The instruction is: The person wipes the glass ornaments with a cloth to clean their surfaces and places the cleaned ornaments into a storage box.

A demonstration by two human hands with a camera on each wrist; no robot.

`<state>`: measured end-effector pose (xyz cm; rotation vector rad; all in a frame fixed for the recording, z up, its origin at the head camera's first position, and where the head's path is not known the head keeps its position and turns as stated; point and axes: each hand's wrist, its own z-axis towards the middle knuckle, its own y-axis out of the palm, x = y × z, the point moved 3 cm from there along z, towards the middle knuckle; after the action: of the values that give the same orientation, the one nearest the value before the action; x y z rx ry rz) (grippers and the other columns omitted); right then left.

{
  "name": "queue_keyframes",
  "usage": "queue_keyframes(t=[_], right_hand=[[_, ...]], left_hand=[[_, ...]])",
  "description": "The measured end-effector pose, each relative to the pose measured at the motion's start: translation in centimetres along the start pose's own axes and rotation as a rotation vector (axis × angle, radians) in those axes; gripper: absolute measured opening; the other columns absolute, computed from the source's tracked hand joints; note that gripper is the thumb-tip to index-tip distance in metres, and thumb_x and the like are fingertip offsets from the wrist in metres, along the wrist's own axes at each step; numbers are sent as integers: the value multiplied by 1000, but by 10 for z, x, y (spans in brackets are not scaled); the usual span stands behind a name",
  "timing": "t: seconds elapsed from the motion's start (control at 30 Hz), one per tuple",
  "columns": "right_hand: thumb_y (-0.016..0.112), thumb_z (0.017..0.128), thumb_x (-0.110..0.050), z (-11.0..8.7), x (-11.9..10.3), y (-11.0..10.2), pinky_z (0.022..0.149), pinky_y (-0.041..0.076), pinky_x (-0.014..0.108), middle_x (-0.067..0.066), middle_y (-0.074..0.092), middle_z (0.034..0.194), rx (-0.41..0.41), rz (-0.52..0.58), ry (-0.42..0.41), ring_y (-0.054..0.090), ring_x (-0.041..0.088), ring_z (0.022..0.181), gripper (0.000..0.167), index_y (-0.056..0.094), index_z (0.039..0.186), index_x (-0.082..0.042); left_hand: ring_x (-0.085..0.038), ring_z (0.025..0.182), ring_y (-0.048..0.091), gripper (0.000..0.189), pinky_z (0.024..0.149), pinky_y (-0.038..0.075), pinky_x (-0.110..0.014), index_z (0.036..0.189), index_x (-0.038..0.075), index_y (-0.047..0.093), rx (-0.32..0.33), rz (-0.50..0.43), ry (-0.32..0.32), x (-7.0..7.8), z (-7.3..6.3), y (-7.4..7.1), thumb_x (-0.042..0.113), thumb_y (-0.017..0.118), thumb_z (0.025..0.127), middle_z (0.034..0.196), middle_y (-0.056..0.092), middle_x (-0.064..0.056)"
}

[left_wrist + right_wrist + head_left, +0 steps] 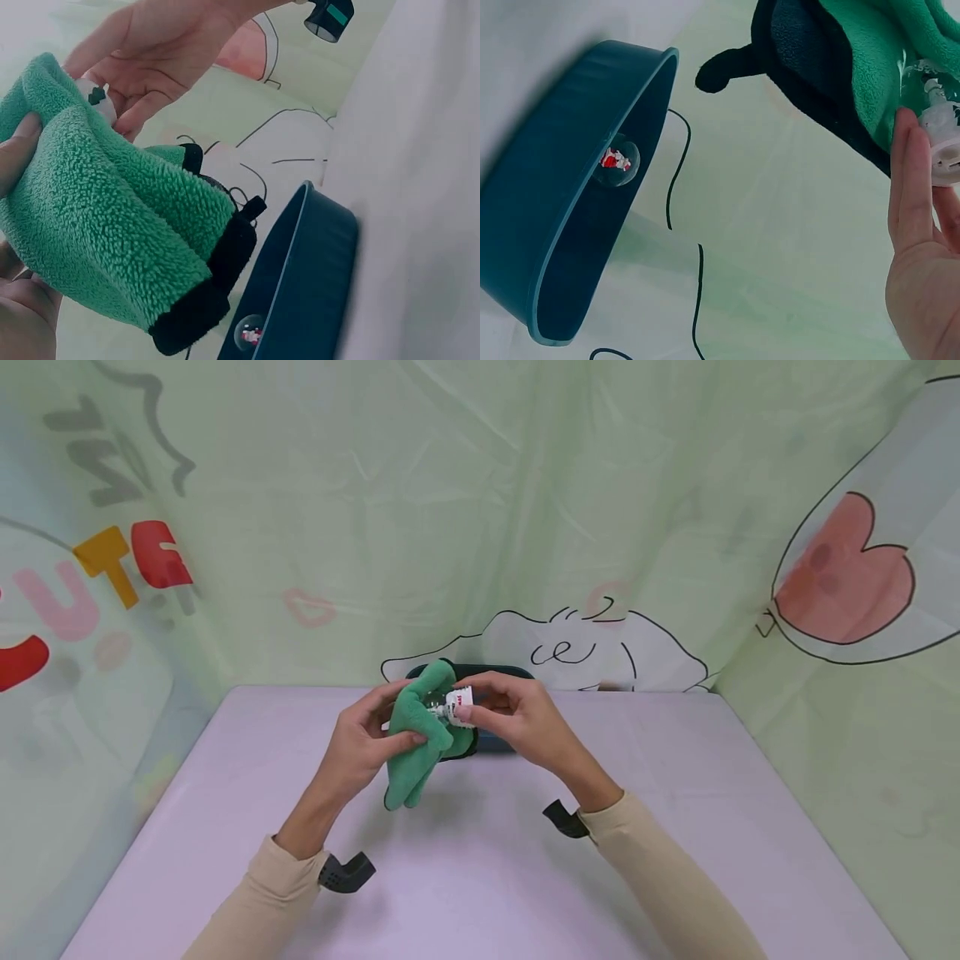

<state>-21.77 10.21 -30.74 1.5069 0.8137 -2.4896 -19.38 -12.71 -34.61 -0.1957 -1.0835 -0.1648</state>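
Note:
My left hand [360, 739] grips a green plush cloth [412, 735] with dark trim, its thumb lying on the near side. A small snow globe with a white base [459, 703] and a clear ball is in my right hand [521, 718], which pinches it by the base. The globe lies tilted, its clear ball set against the folds of the cloth, which hide part of it. In the right wrist view, a pale figure [934, 91] shows inside the ball. Both hands are raised above the table, in front of a dark blue basin [562, 165].
Inside the basin lies another clear globe [619, 161] with a red and white figure. The basin stands near the back edge of the pale table [480, 877]. Light green printed curtains [337, 527] hang behind and on both sides.

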Motion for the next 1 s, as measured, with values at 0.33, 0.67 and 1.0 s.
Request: queue_keyframes(t=[0.33, 0.67, 1.0], right_hand=[[76, 93, -14, 1, 2, 4, 80, 61, 35, 10, 72, 108, -51, 40, 27, 73, 23, 90, 33, 70, 125, -12], [79, 88, -5, 0, -4, 4, 89, 59, 32, 9, 67, 122, -29, 0, -110, 72, 21, 102, 43, 68, 129, -6], [81, 84, -2, -1, -5, 3, 93, 58, 33, 11, 64, 128, -20, -65, -255, 68, 24, 108, 45, 68, 128, -3]], left_hand=[[-19, 110, 62, 62, 88, 58, -27, 142, 3, 56, 2, 29, -21, -5, -2, 0, -7, 77, 85, 127, 61, -15], [-20, 111, 61, 56, 90, 55, -26, 140, 4, 58, 56, 8, -53, -4, 1, 2, -2, 77, 88, 124, 65, -10], [-23, 107, 62, 49, 86, 55, -28, 137, 7, 61, 76, 6, -113, -8, 4, 4, 3, 76, 90, 119, 67, -8]])
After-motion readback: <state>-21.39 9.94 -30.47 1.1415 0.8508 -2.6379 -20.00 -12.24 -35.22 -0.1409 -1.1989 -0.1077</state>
